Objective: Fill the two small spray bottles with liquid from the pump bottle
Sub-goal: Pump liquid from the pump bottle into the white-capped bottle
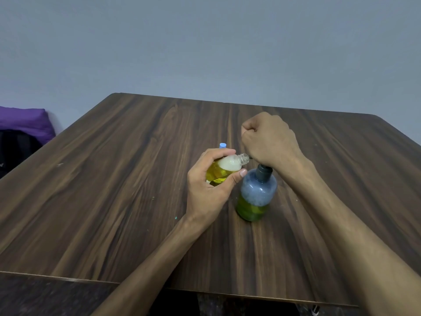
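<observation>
Filling looks to be midway on one small spray bottle (pixel 224 170): its lower body holds yellow liquid, with pale foam above that reaching toward the open, capless neck. The left hand (pixel 208 185) grips this bottle, fingers wrapped over the top and thumb pressed along its underside, and holds it tilted so the neck points right, just beside the nozzle of the pump bottle (pixel 256 195). That pump bottle stands upright on the wooden table (pixel 114 179), green-yellow liquid in its bottom part and a cloudy, bubbly wall above, so plenty seems left to draw. The right hand (pixel 270 139) sits over the pump head in a fist with knuckles up, fingers curled tight together, the heel apparently bearing down on the plunger; whether anything lies inside the fist I cannot tell. Behind the left hand a small light-blue cap (pixel 222 145) peeks out, possibly the second spray bottle; its fill level is hidden, so that one remains unconfirmed.
</observation>
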Motion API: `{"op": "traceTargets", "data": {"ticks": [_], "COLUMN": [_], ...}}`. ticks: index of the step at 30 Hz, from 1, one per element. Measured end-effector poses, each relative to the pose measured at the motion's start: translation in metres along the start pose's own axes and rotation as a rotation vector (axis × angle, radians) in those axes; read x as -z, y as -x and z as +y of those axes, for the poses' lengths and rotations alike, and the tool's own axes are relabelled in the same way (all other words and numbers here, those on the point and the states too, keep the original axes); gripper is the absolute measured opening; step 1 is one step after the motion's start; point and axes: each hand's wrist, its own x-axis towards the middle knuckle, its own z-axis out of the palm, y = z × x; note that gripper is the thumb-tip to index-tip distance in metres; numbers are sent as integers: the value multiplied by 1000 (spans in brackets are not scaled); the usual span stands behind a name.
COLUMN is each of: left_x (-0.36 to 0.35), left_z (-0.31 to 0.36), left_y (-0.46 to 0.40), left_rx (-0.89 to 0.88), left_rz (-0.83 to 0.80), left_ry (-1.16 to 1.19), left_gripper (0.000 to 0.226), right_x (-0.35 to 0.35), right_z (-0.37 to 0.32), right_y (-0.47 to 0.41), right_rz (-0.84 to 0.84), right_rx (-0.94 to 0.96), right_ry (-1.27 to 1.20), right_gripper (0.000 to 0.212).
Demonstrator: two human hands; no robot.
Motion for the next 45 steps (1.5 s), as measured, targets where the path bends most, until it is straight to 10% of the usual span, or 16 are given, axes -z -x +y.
{"op": "traceTargets", "data": {"ticks": [45], "left_x": [-1], "left_z": [1], "left_y": [1], "left_rx": [12], "left_rz": [2], "left_ry": [-6], "left_gripper": [36], "right_x": [-2], "right_z": [-2], "right_y": [3], "right_rz": [-9], "right_rx": [-26], "right_ry": [2], "right_gripper": [28]}}
